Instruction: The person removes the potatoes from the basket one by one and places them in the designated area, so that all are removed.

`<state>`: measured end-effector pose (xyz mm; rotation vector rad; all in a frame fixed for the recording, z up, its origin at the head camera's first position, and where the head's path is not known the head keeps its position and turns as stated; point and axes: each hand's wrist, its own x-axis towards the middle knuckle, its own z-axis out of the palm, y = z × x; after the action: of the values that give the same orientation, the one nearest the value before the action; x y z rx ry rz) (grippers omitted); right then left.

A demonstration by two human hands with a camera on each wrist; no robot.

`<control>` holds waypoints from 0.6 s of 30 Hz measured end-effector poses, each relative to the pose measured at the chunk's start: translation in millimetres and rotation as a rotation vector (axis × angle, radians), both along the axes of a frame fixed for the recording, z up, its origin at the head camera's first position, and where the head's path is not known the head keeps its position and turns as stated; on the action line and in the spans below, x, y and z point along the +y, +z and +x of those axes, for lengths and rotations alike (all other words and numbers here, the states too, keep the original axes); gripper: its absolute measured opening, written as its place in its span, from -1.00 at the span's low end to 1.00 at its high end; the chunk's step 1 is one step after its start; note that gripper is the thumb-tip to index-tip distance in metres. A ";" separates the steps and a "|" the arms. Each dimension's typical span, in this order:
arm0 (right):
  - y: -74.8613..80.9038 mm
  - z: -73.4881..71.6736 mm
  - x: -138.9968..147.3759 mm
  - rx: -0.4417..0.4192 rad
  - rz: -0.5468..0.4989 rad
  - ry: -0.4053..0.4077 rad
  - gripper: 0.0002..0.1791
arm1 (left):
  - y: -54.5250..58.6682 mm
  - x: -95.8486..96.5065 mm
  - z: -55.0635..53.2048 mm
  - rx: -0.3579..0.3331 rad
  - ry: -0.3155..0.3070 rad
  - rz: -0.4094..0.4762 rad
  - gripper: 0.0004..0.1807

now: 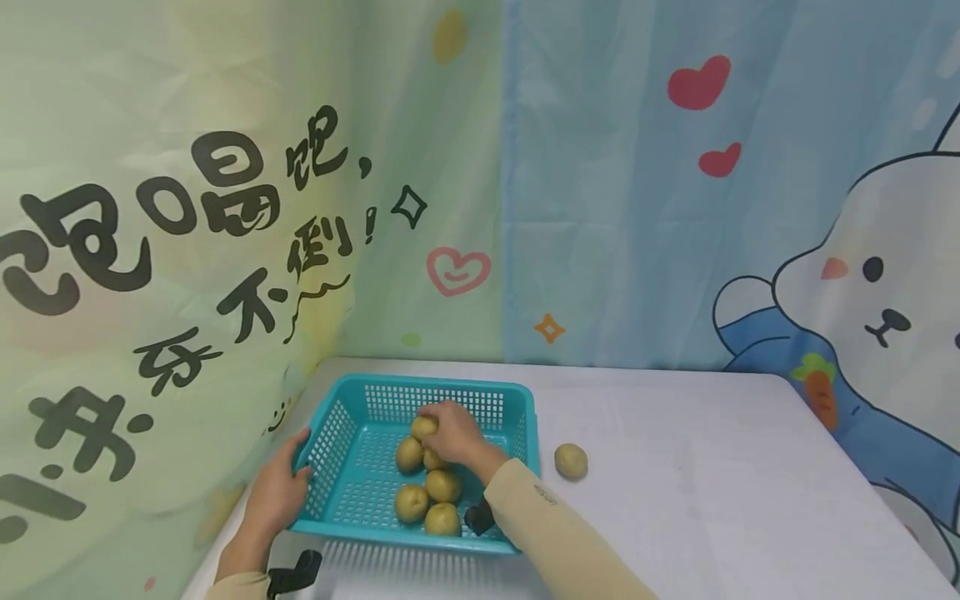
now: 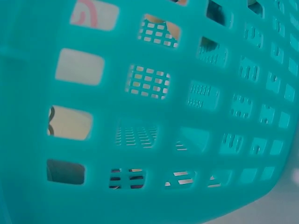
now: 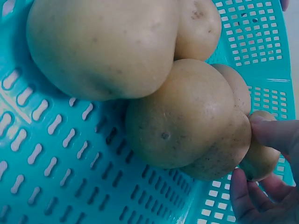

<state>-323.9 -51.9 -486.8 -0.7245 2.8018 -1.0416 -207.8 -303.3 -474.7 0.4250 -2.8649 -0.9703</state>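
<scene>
A turquoise plastic basket with lattice walls stands on the table, several potatoes in its middle and front part. At its left side my left hand grips the wall near the rim. The left wrist view is filled by the basket's outer wall; that hand is not seen there. Inside the basket, toward the back, my right hand holds a potato between thumb and fingers. In the right wrist view this potato is next to a cluster of other potatoes.
One potato lies on the white-covered table, right of the basket. Printed curtains hang behind the table and along its left side.
</scene>
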 end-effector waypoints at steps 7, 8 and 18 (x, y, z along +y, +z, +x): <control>-2.0 -1.6 1.3 -0.023 -0.010 -0.037 -0.45 | -0.5 -0.9 -2.0 0.003 -0.006 0.005 -0.36; -2.3 -2.1 1.5 -0.023 -0.017 -0.038 -0.45 | -0.7 -1.0 -2.0 0.003 -0.004 0.005 -0.36; 2.4 -6.8 8.0 -0.032 -0.090 -0.060 -0.49 | -1.0 -2.8 -1.4 -0.005 -0.012 0.015 -0.36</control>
<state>-330.6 -43.9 -484.5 -0.6296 2.7814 -1.1846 -209.2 -306.1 -475.7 0.4127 -2.8699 -0.9950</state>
